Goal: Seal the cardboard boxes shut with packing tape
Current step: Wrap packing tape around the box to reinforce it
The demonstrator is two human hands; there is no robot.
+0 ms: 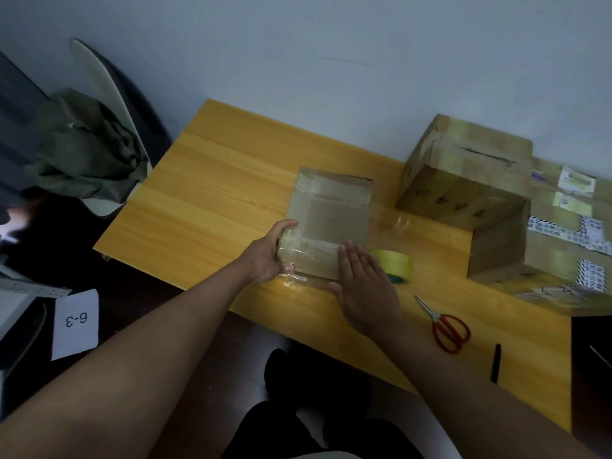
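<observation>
A small flat cardboard box (331,210), with clear tape shining across its top and near edge, lies near the front of the yellow wooden table (205,193). My left hand (270,256) grips the box's near left corner, thumb on top. My right hand (364,286) lies flat with straight fingers pressing on the box's near right edge. Just behind my right hand sits a roll of yellowish packing tape (399,265), partly hidden by my fingers. Red-handled scissors (445,326) lie to the right of my right wrist.
Two larger taped boxes stand at the back right: one tilted (463,173), one with printed labels (543,243). A black pen (495,362) lies near the table's front edge. A chair with a green garment (82,150) stands left of the table.
</observation>
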